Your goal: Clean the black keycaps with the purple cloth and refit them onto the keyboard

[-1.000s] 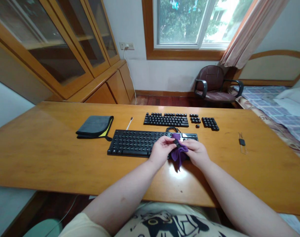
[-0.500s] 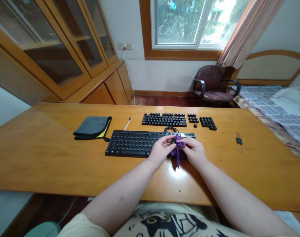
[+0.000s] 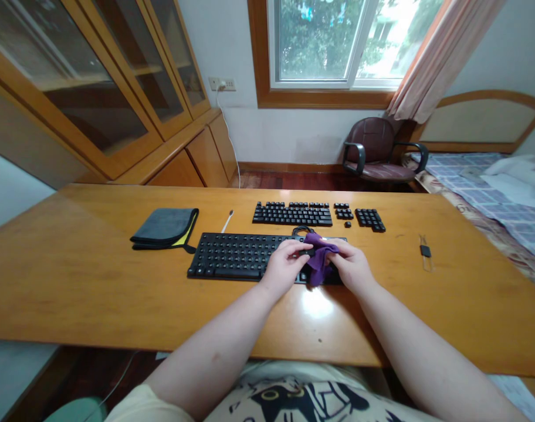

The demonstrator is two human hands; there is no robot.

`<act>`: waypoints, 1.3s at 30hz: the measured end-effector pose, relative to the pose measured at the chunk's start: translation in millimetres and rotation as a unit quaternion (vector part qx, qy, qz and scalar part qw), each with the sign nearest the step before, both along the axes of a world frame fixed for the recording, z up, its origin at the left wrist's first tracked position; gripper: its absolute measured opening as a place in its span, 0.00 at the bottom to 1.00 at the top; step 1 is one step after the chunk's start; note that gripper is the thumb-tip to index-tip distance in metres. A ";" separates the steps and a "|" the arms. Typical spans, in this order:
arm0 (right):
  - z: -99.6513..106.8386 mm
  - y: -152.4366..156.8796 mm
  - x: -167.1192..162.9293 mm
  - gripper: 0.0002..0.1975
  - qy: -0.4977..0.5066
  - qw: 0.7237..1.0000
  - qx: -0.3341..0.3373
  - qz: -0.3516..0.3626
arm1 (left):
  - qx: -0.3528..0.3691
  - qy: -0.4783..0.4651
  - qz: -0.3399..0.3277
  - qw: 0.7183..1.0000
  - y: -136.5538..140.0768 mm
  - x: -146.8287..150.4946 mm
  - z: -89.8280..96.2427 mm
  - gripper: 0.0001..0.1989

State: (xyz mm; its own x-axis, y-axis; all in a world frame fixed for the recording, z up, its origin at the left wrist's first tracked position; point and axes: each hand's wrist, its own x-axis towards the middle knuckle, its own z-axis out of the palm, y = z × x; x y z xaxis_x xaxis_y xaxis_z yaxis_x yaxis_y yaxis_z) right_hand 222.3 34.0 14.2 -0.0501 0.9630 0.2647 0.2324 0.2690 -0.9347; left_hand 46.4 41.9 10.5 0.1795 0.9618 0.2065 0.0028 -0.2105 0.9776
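My left hand (image 3: 285,265) is closed, pinching a small black keycap (image 3: 310,252) between thumb and fingertips. A crumpled purple cloth (image 3: 321,265) is gripped in my right hand (image 3: 352,265), its folds hanging down beside the keycap. Both hands are held over the right part of a black keyboard (image 3: 236,255) whose keycaps are off, and they hide much of that end. Behind it, removed black keycaps (image 3: 293,214) lie in rows, with a number-pad group (image 3: 370,219) to their right.
A folded grey cloth (image 3: 165,225) with yellow lining lies left of the keyboard. Near it is a white-handled brush (image 3: 227,221). A wire keycap puller (image 3: 425,251) lies on the right of the wooden desk (image 3: 95,293). The keyboard's coiled cable (image 3: 302,229) sits behind it.
The purple cloth has shifted and bunched differently around the keycap, its hanging tip now higher. My hands have stayed close together over the keyboard.
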 end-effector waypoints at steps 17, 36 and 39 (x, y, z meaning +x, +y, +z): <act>-0.2 -2.2 -1.4 0.18 0.002 0.994 0.011 0.111 | -0.137 -0.124 -0.009 0.983 -2.6 3.8 1.6 0.09; 0.0 -5.7 -8.9 0.07 0.046 0.998 0.030 0.030 | -0.118 -0.105 0.025 0.987 -1.9 4.8 -7.1 0.09; 2.1 -5.7 -9.2 0.05 0.037 0.999 0.040 0.001 | -0.122 -0.117 0.034 0.985 -2.6 7.0 -5.1 0.09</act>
